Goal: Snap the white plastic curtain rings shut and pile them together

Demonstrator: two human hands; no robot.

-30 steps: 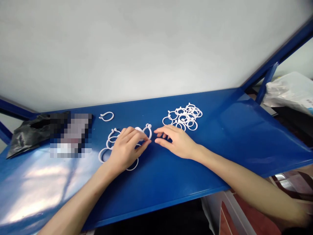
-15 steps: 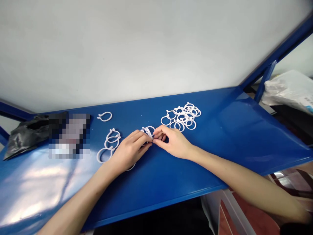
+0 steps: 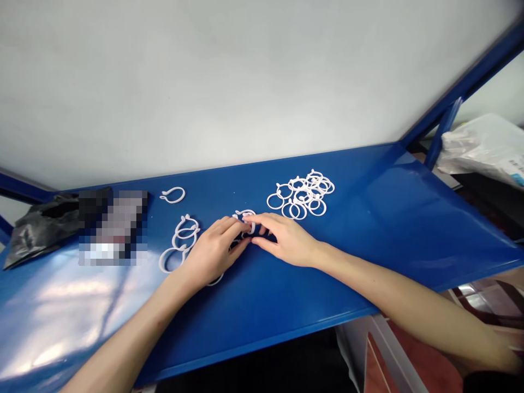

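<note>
My left hand is closed, thumb and fingers pinching a white plastic curtain ring above the blue table. From the other side, my right hand has its index finger and thumb bent around the same ring, much of which the fingers hide. Just behind the fingertips lies another white ring, partly covered. By my left wrist several loose open rings with knobbed ends lie, one partly beneath the hand. Beyond my right hand is a pile of similar rings.
A lone white ring lies toward the back left. Farther left are a black plastic bag and a blurred-out flat object. A pale wall rises behind the blue table. Clear plastic packaging stands at the right.
My right thumb and index finger have spread farther apart, the index reaching over the ring. The held ring has turned between my hands. The rings on the table stay in place.
</note>
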